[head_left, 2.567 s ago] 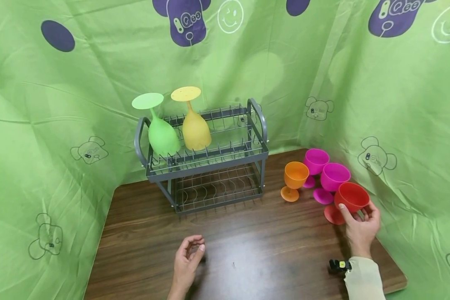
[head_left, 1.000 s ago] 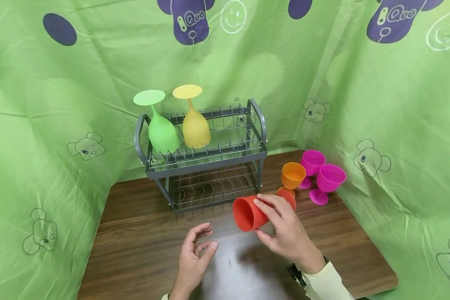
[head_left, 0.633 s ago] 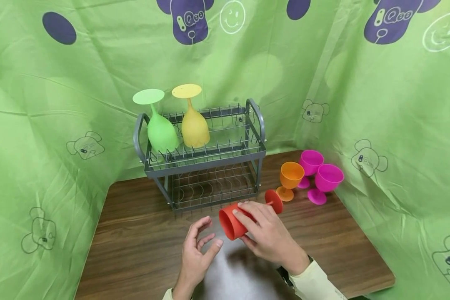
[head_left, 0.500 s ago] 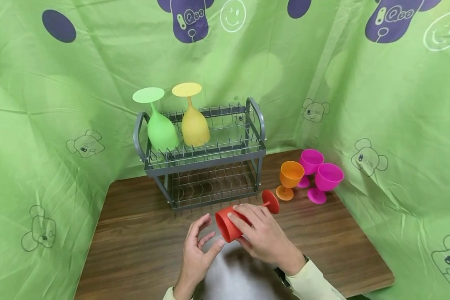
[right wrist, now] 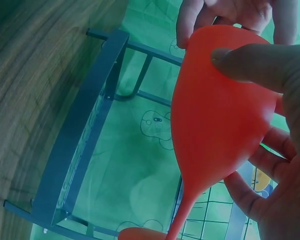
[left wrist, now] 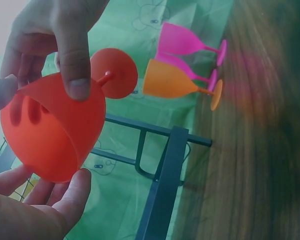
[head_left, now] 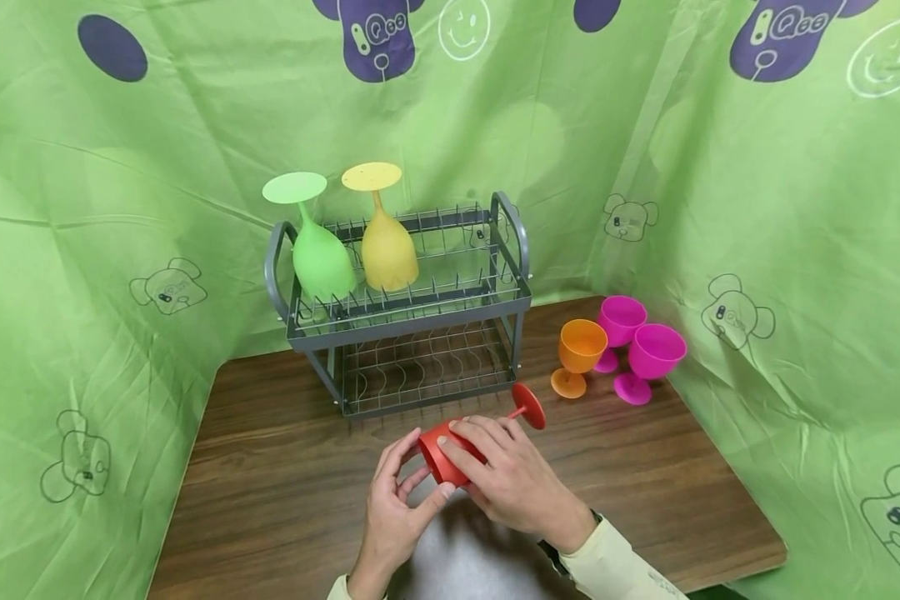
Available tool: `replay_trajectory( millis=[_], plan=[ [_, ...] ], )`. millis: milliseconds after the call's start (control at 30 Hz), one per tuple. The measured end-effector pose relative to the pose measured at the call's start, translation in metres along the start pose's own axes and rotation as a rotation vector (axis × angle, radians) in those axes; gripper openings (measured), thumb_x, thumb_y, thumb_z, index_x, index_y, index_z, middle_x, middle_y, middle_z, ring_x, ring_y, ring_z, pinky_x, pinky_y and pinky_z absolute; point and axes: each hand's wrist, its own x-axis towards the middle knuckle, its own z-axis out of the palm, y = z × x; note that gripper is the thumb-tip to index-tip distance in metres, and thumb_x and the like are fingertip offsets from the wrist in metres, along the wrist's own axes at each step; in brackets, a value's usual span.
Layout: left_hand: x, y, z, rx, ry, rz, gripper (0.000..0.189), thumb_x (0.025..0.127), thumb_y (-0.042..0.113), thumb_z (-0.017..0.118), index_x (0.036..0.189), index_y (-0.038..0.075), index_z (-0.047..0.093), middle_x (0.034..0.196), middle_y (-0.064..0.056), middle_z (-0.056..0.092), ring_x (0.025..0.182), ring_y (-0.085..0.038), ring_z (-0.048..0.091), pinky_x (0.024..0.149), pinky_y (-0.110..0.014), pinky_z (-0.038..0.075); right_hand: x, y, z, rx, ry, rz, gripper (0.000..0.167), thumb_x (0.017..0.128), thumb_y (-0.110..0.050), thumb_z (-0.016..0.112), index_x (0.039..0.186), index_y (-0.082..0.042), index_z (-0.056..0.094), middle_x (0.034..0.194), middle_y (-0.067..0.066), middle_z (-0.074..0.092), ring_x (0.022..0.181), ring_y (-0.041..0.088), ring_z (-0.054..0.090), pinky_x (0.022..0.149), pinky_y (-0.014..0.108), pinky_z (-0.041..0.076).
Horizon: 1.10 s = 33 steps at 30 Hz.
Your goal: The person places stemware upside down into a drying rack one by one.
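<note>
A red plastic goblet (right wrist: 215, 115) is held on its side above the table, its mouth toward my left hand and its foot pointing up to the right. My right hand (head_left: 521, 483) grips the bowl, with the fingers over the top and the thumb on the near side. At the mouth, my left hand (head_left: 393, 521) has its fingertips and thumb on opposite sides of the rim. In the left wrist view several right-hand fingers show inside or behind the bowl's opening. The stem and red foot (left wrist: 115, 72) stick out past the right hand.
A grey two-tier dish rack (head_left: 412, 321) stands at the back, with a green goblet (head_left: 322, 262) and a yellow goblet (head_left: 388, 254) upside down on top. An orange goblet (head_left: 581, 346) and two magenta goblets (head_left: 656, 350) stand upright at the right of the wooden table (head_left: 270, 492).
My right hand has picked up the red goblet from the right, tipped it over and carried it left. My left hand has opened wider and now meets its rim.
</note>
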Motion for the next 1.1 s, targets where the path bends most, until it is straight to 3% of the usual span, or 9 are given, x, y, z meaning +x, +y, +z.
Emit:
replay_trajectory(
  millis=[400,633,733,833,967,1100],
  plan=[
    [0.004,-0.001,0.003,-0.015,0.027,0.010,0.072,0.082,-0.001,0.087,0.147,0.013,0.058,0.139,-0.012,0.058,0.128,-0.021,0.060,0.096,-0.033,0.063,-0.003,0.006,0.001,0.053,0.024,0.004,0.091,0.071,-0.035,0.099,0.150,-0.015,0.059,0.148,0.008,0.062,0.134,0.028,0.059,0.107,0.046,0.054],
    [0.005,-0.002,0.003,-0.095,0.056,0.003,0.072,0.082,-0.009,0.083,0.147,0.006,0.055,0.140,-0.018,0.055,0.128,-0.022,0.061,0.095,-0.034,0.063,-0.007,0.013,0.001,0.173,0.143,0.041,0.080,0.072,-0.023,0.096,0.144,-0.010,0.064,0.146,0.014,0.062,0.132,0.031,0.061,0.108,0.048,0.056],
    [0.006,-0.002,0.002,-0.152,0.078,0.005,0.071,0.082,-0.014,0.080,0.146,0.000,0.053,0.139,-0.021,0.054,0.127,-0.024,0.061,0.096,-0.034,0.063,-0.009,0.015,0.001,0.256,0.199,0.091,0.074,0.074,-0.021,0.095,0.141,-0.008,0.065,0.145,0.015,0.062,0.130,0.032,0.060,0.107,0.045,0.056],
    [0.006,-0.002,0.002,-0.201,0.098,-0.004,0.071,0.081,-0.017,0.077,0.146,-0.004,0.051,0.138,-0.022,0.054,0.126,-0.026,0.061,0.095,-0.035,0.063,-0.011,0.015,0.002,0.356,0.257,0.152,0.069,0.077,-0.019,0.092,0.140,-0.006,0.065,0.143,0.017,0.062,0.128,0.031,0.060,0.109,0.034,0.055],
    [0.005,-0.001,0.004,-0.269,0.123,-0.039,0.072,0.081,-0.018,0.075,0.146,-0.009,0.046,0.137,-0.019,0.055,0.124,-0.025,0.062,0.091,-0.037,0.065,-0.013,0.012,0.007,0.512,0.326,0.296,0.066,0.080,-0.016,0.091,0.139,-0.006,0.065,0.142,0.016,0.062,0.127,0.028,0.062,0.111,0.019,0.048],
    [0.003,-0.002,0.008,-0.331,0.132,-0.028,0.071,0.082,-0.018,0.071,0.147,-0.012,0.041,0.138,-0.016,0.056,0.123,-0.021,0.063,0.087,-0.037,0.066,-0.016,0.005,0.014,0.722,0.390,0.476,0.065,0.081,-0.008,0.090,0.140,-0.008,0.064,0.142,0.013,0.061,0.126,0.025,0.064,0.105,0.026,0.057]
  ],
)
